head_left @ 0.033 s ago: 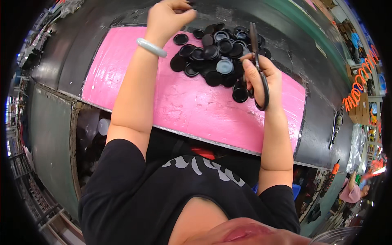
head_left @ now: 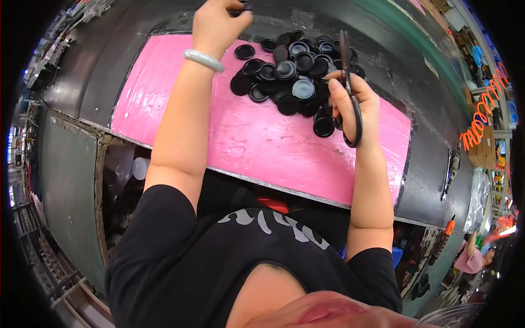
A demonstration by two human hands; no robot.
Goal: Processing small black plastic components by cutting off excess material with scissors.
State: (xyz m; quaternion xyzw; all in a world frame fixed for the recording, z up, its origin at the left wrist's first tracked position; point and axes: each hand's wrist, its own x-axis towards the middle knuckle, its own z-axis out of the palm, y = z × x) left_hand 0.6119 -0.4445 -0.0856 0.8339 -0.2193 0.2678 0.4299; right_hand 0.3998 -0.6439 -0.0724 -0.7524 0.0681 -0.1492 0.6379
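Note:
Above the top left of a pile of round black caps (head_left: 285, 70), my left hand (head_left: 219, 21) has its fingers pinched on a small black piece (head_left: 240, 10). That piece is mostly covered by the fingers and cut off by the view's upper edge, so its exact shape is unclear. A pale bangle (head_left: 204, 60) circles the left wrist. At the right side of the pile, my right hand (head_left: 358, 106) grips dark scissors (head_left: 345, 54) with the blades pointing away from me and together. One black cap (head_left: 323, 127) lies right beside that hand, at the pile's near edge.
Under the pile is a pink sheet (head_left: 262, 142) on a dark worktable (head_left: 432, 147). A long metal tool (head_left: 451, 167) lies at the right. An orange coiled hose (head_left: 481, 112) hangs at the far right. A person in pink (head_left: 469, 259) is beyond the table's right end.
My left hand has shifted slightly left, and more of the black piece shows in its fingers. My right hand keeps its hold on the scissors.

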